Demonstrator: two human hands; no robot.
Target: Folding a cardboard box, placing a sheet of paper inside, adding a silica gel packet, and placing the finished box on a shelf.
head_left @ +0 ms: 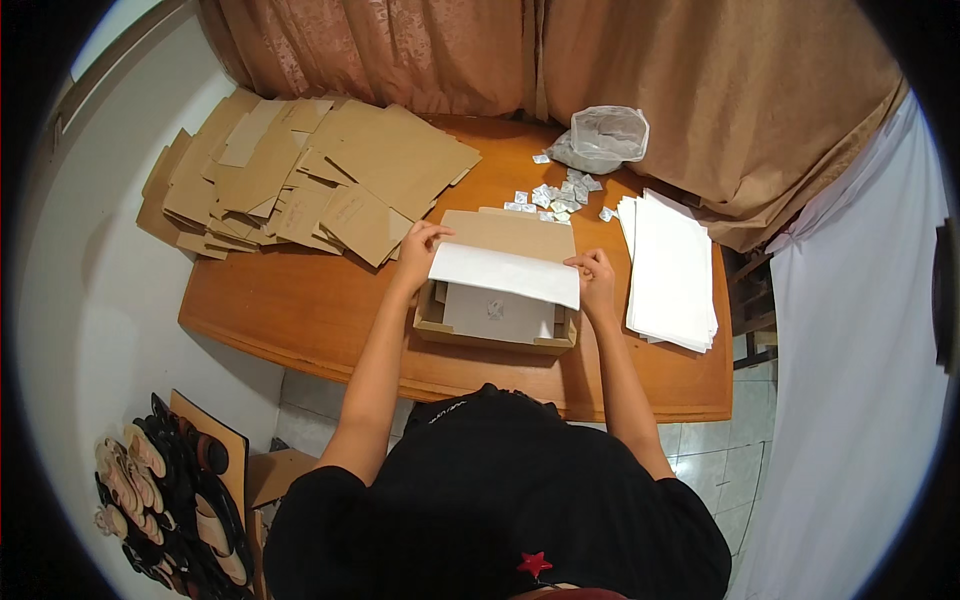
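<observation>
A white paper sheet (505, 272) stretches between my two hands over an open cardboard box (488, 340). My left hand (420, 254) pinches the sheet by its far left corner. At the other end, my right hand (595, 281) is closed on the sheet's right edge. The box stands near the table's front edge with its lid flap (510, 232) folded back, away from me. Inside it lies white paper (465, 312) with a small silvery-white sachet (495, 308) on top. The raised sheet hides the far part of the box's inside.
Flattened cardboard pieces (370, 160) pile up at the back left of the wooden table (300, 310). Several small sachets (560, 196) lie scattered behind the box, near a clear plastic bag (608, 140). A white paper stack (672, 270) is on the right. Shoes (170, 490) stand lower left.
</observation>
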